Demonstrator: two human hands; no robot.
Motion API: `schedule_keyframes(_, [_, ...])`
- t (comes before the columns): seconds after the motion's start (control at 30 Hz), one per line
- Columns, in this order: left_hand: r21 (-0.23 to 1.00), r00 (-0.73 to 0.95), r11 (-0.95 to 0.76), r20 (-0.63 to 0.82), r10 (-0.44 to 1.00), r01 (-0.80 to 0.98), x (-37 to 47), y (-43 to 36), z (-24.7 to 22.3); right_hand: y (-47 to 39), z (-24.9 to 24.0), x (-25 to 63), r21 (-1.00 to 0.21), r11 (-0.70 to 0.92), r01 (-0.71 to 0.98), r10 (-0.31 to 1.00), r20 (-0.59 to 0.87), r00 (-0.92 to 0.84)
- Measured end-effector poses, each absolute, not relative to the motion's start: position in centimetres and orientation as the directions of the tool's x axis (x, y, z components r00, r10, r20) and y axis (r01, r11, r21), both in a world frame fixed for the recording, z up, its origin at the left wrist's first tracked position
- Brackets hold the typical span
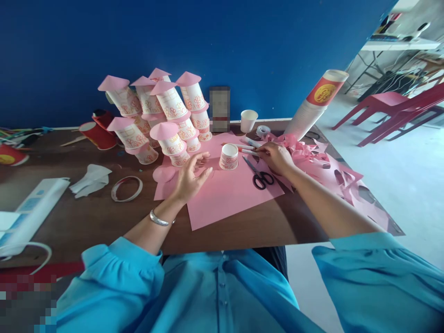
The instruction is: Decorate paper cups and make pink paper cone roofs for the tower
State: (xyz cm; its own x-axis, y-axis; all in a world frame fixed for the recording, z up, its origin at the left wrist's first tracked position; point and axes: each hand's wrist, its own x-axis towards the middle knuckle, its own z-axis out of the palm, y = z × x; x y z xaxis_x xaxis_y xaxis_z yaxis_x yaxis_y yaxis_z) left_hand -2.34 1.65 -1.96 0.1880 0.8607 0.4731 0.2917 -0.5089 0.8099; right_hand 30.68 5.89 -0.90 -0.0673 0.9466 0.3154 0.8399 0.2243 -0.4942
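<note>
My left hand [192, 178] hovers over pink paper [222, 203], its fingers apart and holding nothing. To its right, a small paper cup [229, 157] with red-orange drawings stands upright, touched by neither hand. My right hand [277, 158] reaches to the pens right of the cup, its fingertips closed at the end of a white marker [248, 151]; the grip is partly hidden. Another pen [251, 142] lies just behind. Black-handled scissors [260, 175] rest on the paper below my right hand. Close to my left hand is a stacked cup tower [169, 138] with a pink cone roof.
Several more cup towers [173, 104] stand at the back left. A plain white cup [249, 120], a tape roll [263, 131] and a tall leaning cup stack [308, 111] are behind my right hand. Pink scraps [308, 155] cover the right side. A tape ring [126, 188] and power strip [38, 208] lie left.
</note>
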Motion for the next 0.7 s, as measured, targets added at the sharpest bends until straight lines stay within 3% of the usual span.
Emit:
schedule_keyframes(0.13, [0.806,0.199,-0.506,0.465,0.863,0.307,-2.3,1.5,-1.8,5.3,-0.5,29.8,-0.399,0.295,0.868,0.900,0.420,-0.113])
schedule_keyframes(0.33, [0.809,0.216,-0.493,0.445,0.869,0.319,-2.4,1.3,-1.6,3.9,-0.1,26.7,-0.425,0.450,0.786,0.867,0.418,-0.271])
schedule_keyframes(0.47, [0.827,0.225,-0.447,0.390,0.893,0.340,-2.5,1.9,-1.9,4.1,0.1,24.7,-0.510,0.512,0.691,0.853,0.396,-0.339])
schedule_keyframes(0.7, [0.889,0.373,-0.386,0.281,0.884,0.246,-0.3,5.2,-1.4,5.6,-0.6,23.1,-0.755,0.455,0.473,0.889,0.352,-0.293])
